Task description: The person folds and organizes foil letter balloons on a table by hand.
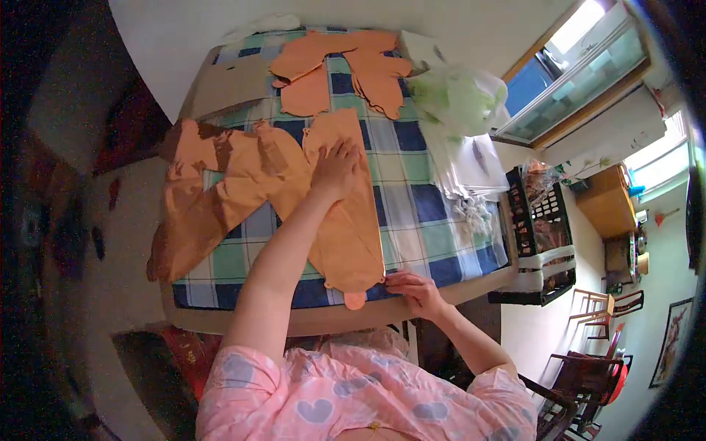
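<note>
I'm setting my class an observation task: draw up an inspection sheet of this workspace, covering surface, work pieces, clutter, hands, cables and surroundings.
Surface: checked cloth over a table.
Work pieces: flat orange piece in front; creased orange piece to its left; more orange pieces at the far end.
Clutter: white sheets, plastic bag and white scraps along the right side.
Hands: left hand palm down on the flat orange piece; right hand at its near right corner, grip unclear.
Cables: nothing seen.
Surroundings: black crate right of the table; chairs farther right.
</note>
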### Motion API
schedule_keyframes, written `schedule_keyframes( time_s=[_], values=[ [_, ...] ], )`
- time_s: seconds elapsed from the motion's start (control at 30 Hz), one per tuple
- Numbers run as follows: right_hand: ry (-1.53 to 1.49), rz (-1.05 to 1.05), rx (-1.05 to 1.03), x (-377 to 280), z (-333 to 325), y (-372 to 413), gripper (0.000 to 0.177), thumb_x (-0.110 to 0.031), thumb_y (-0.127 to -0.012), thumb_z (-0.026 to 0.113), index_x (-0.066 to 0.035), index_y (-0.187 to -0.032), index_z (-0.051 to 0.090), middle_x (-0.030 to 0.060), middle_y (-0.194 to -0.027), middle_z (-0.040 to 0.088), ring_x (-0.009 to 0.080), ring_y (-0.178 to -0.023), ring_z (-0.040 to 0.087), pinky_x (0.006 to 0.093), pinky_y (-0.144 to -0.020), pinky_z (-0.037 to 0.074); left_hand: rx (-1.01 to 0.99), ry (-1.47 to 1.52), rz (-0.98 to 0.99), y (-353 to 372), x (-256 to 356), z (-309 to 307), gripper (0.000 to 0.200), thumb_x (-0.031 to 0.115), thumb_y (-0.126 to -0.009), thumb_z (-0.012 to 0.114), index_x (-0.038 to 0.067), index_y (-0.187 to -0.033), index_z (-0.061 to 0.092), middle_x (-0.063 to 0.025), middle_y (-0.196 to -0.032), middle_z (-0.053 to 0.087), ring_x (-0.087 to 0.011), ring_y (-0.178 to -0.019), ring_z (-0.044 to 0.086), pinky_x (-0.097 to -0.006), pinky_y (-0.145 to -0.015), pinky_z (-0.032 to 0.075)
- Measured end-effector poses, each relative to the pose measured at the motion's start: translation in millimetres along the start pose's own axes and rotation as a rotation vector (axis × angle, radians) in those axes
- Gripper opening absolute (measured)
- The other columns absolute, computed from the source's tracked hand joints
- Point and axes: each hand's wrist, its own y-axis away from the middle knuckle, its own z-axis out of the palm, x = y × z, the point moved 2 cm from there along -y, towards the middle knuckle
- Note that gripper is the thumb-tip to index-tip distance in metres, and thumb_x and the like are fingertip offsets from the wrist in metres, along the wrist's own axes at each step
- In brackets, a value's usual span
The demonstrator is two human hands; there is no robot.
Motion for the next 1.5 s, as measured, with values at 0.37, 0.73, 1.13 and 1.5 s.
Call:
schedule_keyframes(
  time_s=[0.37, 0.73, 1.13, 1.5],
  values=[
    [0.611, 0.066, 0.335, 32, -4, -157, 0.041, -0.004, -0.081, 0.05, -0.002, -0.122, 0.05, 0.018, -0.129, 0.048, 0.0344, -0.123, 0.042, 0.0449, -0.102, 0.033, -0.081, -0.047, 0.012, 4, 3, -7, 0.046, 0.028, -0.093, 0.035, 0.008, -0.135, 0.039, -0.0101, -0.143, 0.035, -0.0258, -0.134, 0.029, -0.0507, -0.108, 0.019],
    [0.78, 0.102, 0.238, 41, 17, -161, 0.041, -0.01, -0.088, 0.04, -0.002, -0.128, 0.045, 0.0168, -0.135, 0.043, 0.032, -0.128, 0.037, 0.051, -0.105, 0.025, 0.544, 0.742, -0.465, 82, -76, 0, 0.038, 0.017, -0.087, 0.051, 0.004, -0.122, 0.049, -0.0162, -0.122, 0.049, -0.0293, -0.117, 0.043, -0.0412, -0.097, 0.036],
    [0.783, 0.077, 0.28, 46, 19, -159, 0.04, -0.012, -0.087, 0.044, -0.001, -0.125, 0.045, 0.016, -0.133, 0.045, 0.0315, -0.127, 0.037, 0.0488, -0.103, 0.029, 0.402, 1.52, -1.057, 159, -28, -88, 0.027, 0.018, -0.082, 0.056, 0.009, -0.107, 0.06, -0.0021, -0.1, 0.058, -0.0144, -0.093, 0.053, -0.031, -0.076, 0.043],
    [0.792, 0.155, 0.191, 32, 13, -164, 0.052, -0.021, -0.079, 0.053, 0.002, -0.126, 0.045, 0.0177, -0.136, 0.042, 0.0314, -0.128, 0.037, 0.0455, -0.107, 0.028, 0.461, 0.586, -0.405, 97, 32, -52, 0.024, 0.012, -0.076, 0.058, -0.002, -0.096, 0.059, -0.0179, -0.093, 0.058, -0.0327, -0.086, 0.056, -0.0385, -0.076, 0.045]
  ],
)
